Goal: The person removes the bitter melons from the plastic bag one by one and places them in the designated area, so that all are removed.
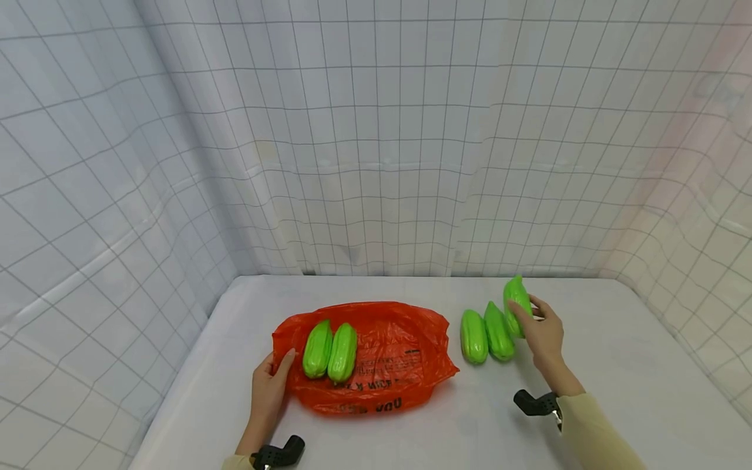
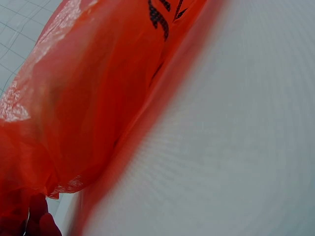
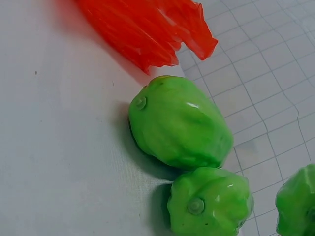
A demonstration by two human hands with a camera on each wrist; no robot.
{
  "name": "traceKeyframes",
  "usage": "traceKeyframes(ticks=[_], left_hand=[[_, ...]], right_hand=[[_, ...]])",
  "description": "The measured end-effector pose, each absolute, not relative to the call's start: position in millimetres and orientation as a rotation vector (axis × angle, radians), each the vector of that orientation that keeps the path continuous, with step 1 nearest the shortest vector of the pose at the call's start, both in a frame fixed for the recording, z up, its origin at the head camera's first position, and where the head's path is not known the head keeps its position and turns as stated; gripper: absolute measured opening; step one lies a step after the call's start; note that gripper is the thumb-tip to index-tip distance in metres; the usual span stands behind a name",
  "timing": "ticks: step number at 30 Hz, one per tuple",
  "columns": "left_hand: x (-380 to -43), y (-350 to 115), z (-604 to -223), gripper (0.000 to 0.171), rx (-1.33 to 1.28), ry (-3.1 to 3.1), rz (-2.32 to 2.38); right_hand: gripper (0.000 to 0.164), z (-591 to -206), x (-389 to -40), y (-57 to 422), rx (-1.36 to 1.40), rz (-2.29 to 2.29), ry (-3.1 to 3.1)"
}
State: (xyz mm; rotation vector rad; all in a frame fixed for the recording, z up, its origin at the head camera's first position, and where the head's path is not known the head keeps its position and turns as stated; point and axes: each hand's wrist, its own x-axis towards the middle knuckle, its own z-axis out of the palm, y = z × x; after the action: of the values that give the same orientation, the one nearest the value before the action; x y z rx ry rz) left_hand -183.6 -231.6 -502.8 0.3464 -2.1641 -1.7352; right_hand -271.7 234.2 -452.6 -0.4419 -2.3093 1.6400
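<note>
A red plastic bag (image 1: pixel 393 336) with dark print lies spread on the table. My left hand (image 1: pixel 268 391) pinches its left edge, thumb on top. Two green ribbed gourds (image 1: pixel 343 352) rest side by side at the bag's left part. To the right of the bag, my right hand (image 1: pixel 544 333) holds another green gourd (image 1: pixel 516 300) between thumb and fingers, tilted, with its narrow end up. Two more gourds, a left one (image 1: pixel 474 337) and a right one (image 1: pixel 499 334), lie beside it on the table. Red film (image 2: pixel 98 88) fills much of the left wrist view.
The white table (image 1: pixel 470 418) is bordered at the back and sides by hanging white curtains (image 1: pixel 382 163) with a dark grid. A black wrist device (image 1: pixel 536 403) sits on the right forearm, another device (image 1: pixel 282 452) on the left.
</note>
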Motion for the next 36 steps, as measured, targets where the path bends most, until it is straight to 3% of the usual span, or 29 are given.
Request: traceKeyframes(ticks=[36], left_hand=[[-186.1, -233.5, -506.3, 0.037, 0.372, -2.161, -1.763]], right_hand=[[0.071, -472.7, -263.7, 249.7, -0.378, 1.337, -2.633]])
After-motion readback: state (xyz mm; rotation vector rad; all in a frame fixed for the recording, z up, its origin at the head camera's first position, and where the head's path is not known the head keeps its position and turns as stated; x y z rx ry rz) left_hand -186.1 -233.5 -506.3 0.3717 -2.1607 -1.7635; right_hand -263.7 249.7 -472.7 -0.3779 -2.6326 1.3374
